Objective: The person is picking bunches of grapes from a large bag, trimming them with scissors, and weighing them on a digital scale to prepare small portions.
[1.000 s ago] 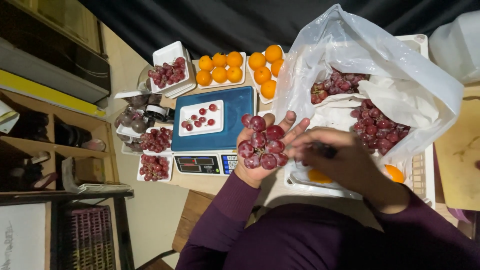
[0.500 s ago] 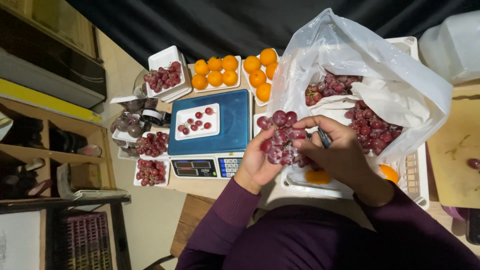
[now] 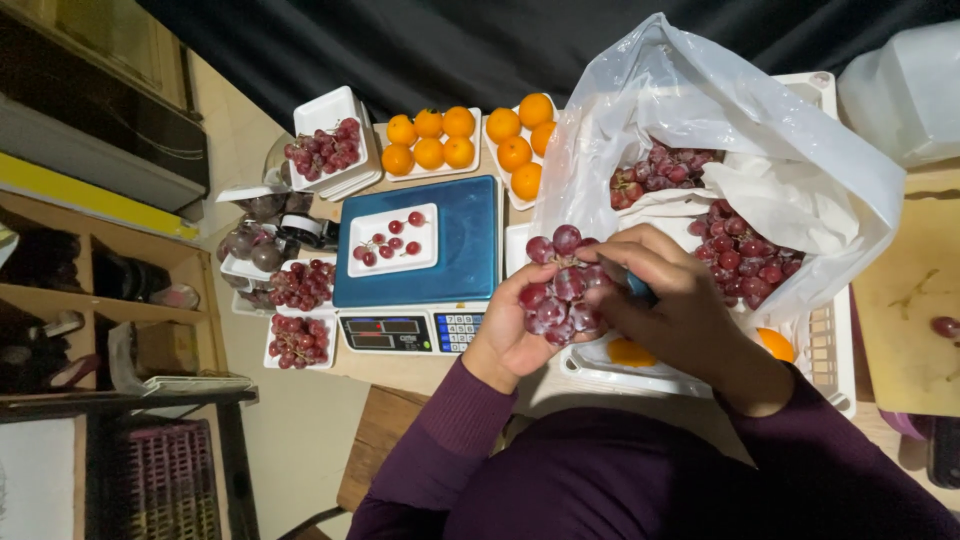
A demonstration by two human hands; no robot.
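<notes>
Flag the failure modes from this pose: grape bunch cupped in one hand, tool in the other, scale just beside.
1. The grape bunch lies loose in the cupped left hand; single grapes could drop onto the table or the blue scale.
2. The right hand works a small blue-handled tool close against the left fingers; a slip might nick them.
3. The white tray on the scale holds only a few grapes; a bump could shift it.
</notes>
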